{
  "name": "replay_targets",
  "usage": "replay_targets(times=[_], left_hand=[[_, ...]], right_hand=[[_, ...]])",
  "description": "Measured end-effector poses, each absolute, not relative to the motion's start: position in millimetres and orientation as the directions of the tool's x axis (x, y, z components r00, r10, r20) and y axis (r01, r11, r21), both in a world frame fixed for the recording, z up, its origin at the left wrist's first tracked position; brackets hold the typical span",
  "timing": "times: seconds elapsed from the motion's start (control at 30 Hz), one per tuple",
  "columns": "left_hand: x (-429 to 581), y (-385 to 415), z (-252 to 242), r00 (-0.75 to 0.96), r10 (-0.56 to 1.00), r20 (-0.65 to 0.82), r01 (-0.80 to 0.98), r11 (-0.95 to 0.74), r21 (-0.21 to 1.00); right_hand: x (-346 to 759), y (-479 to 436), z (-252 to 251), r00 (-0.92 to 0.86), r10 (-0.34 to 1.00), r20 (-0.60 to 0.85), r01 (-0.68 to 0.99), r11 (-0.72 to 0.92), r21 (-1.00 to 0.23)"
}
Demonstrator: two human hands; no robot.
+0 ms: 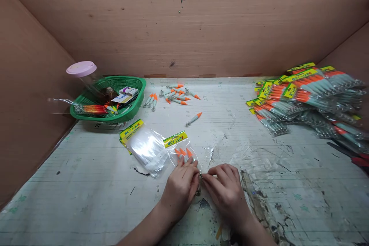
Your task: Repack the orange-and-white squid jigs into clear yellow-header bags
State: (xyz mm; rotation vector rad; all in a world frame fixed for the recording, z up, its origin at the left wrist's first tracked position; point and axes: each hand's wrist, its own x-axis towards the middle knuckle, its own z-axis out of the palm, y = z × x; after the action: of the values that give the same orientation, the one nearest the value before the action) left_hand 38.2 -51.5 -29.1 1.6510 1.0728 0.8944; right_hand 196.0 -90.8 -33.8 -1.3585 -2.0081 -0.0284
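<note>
My left hand point(182, 181) is closed on a clear plastic bag with a yellow-green "BCT LURE" header point(175, 139), its fingers lying over the front. Several orange-tipped fishing lures point(184, 152) show inside the bag, and their lower parts are under my fingers. At the bag's lower right, my right hand point(226, 186) pinches the metal hooks of a fishing lure point(201, 175); the lure's body is hidden. More hooks point(198, 191) show below my left thumb. Left of this bag lies a stack of flat bags point(148, 148) with the same header.
Loose orange-and-pale-green lures point(178, 94) lie at the back, with a single lure point(194, 119) nearer. A green basket point(135, 105) at left holds a pink-lidded jar point(81, 69), small boxes and red-orange lures. Filled lure packets point(305, 100) are heaped at right beside red-handled scissors point(360, 160).
</note>
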Motion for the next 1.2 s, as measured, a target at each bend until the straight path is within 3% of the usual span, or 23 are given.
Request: replay_targets(times=[0.1, 0.23, 0.37, 0.43, 0.53, 0.67, 1.0, 1.13, 1.2], left_hand=[[37, -53, -32, 0.345, 0.935, 0.077, 0.245, -0.169, 0.955], [37, -53, -30, 0.354, 0.934, 0.058, 0.226, -0.145, 0.963], [33, -58, -28, 0.388, 0.91, 0.144, 0.276, -0.264, 0.924], [30, -61, -30, 0.427, 0.876, 0.225, 0.394, -0.405, 0.825], [29, -63, -37, 0.535, 0.807, 0.251, 0.582, -0.567, 0.583], [27, -60, -46, 0.572, 0.795, 0.203, 0.679, -0.597, 0.427], [28, -59, -50, 0.479, 0.845, 0.237, 0.732, -0.534, 0.424], [34, -59, -51, 0.463, 0.855, 0.233, 0.743, -0.517, 0.424], [36, -59, -52, 0.446, 0.866, 0.227, 0.757, -0.5, 0.42]], right_hand=[[196, -88, -36, -0.173, 0.848, 0.5, 0.777, 0.43, -0.46], [198, -86, -37, -0.222, 0.821, 0.526, 0.768, 0.479, -0.424], [202, -85, -37, -0.125, 0.857, 0.5, 0.737, 0.418, -0.531], [202, -84, -37, -0.178, 0.87, 0.459, 0.734, 0.428, -0.527], [198, -80, -37, -0.288, 0.854, 0.434, 0.785, 0.47, -0.403], [195, -75, -38, -0.326, 0.826, 0.46, 0.83, 0.483, -0.279], [194, -69, -33, -0.31, 0.843, 0.44, 0.789, 0.486, -0.375], [194, -72, -32, -0.278, 0.887, 0.369, 0.686, 0.452, -0.57], [193, -74, -32, -0.292, 0.886, 0.359, 0.651, 0.459, -0.604]])
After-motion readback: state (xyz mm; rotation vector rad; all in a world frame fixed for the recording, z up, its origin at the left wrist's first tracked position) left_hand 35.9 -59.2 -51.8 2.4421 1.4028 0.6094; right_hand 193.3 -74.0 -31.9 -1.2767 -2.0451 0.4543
